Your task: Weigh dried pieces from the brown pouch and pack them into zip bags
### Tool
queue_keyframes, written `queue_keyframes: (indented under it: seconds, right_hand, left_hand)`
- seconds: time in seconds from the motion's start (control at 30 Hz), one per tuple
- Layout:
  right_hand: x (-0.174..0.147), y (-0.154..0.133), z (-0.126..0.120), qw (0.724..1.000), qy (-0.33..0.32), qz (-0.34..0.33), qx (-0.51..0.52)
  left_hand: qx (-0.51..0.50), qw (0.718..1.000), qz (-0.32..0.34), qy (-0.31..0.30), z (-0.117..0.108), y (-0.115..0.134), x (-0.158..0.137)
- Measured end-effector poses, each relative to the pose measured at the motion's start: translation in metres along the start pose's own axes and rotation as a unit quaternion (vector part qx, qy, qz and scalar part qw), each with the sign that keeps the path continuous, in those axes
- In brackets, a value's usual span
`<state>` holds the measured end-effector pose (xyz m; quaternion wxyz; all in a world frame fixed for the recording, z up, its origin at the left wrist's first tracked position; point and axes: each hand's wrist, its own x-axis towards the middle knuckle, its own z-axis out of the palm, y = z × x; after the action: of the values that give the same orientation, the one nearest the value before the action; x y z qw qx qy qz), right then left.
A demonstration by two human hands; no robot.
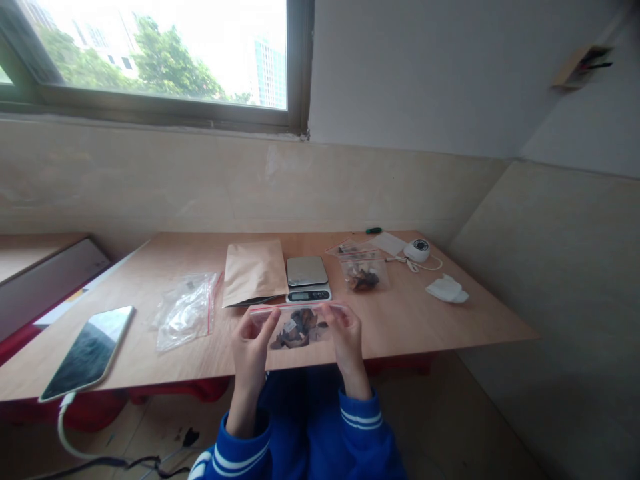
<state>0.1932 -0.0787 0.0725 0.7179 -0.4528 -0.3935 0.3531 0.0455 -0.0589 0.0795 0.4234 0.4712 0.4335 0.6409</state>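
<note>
Both hands pinch the red-striped top edge of a clear zip bag (300, 328) at the table's front edge. Dark brown, curled dried pieces lie inside it. My left hand (251, 339) grips the bag's left end, thumb on top; my right hand (346, 331) grips its right end in the same way. Just beyond the bag stands a small digital scale (307, 272) with a bare metal plate. A brown kraft paper pouch (255, 270) lies left of the scale. To the right rests another zip bag (363, 273) of dark dried pieces.
Clear plastic bags (185, 310) and a plugged-in phone (90, 353) lie on the left of the wooden table (410, 333). A white dome camera (417, 250) with a cable, a crumpled white tissue (447, 289) and a small green item (373, 231) are on the right.
</note>
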Motion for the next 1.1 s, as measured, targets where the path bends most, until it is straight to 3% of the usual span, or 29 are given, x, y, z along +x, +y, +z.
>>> queue_keyframes:
  seconds: [0.17,0.37,0.6,0.97,1.1]
  right_hand:
    - [-0.001,0.002,0.000,0.999,-0.026,0.026,0.031]
    - [0.000,0.010,0.002,0.995,-0.058,0.056,0.050]
    - [0.000,0.008,0.006,0.991,-0.045,0.107,0.063]
    - [-0.004,-0.001,0.007,1.000,-0.025,0.008,0.004]
    - [-0.003,-0.002,0.003,0.998,-0.063,-0.001,0.019]
  left_hand:
    - [-0.027,0.996,-0.036,-0.077,-0.002,-0.009,0.001]
    - [-0.007,0.998,-0.060,-0.032,-0.001,-0.009,0.001]
    - [-0.024,0.997,-0.061,-0.051,-0.001,-0.005,0.000]
    - [0.007,1.000,-0.020,-0.021,0.000,0.003,-0.003]
    - [0.011,0.997,-0.041,-0.068,-0.002,0.006,-0.002]
